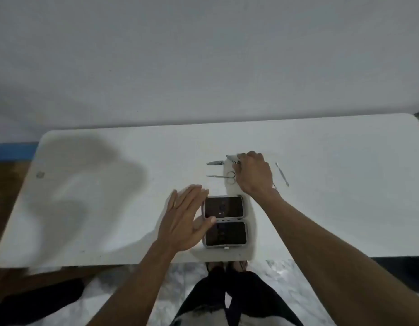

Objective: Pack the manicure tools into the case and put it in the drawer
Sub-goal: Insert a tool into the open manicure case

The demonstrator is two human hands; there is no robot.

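An open grey case with two dark-lined halves lies near the table's front edge. My left hand rests flat and open on its left side, thumb over the hinge area. Farther back lie a nail clipper, small scissors and a thin metal pusher. My right hand is closed over a metal tool whose tip sticks out to the left of the fingers. Another thin tool is partly hidden under my right wrist.
The white table stands against a pale wall. A small grey square sits near its left edge. Below the front edge I see my legs and a marbled floor. No drawer is in view.
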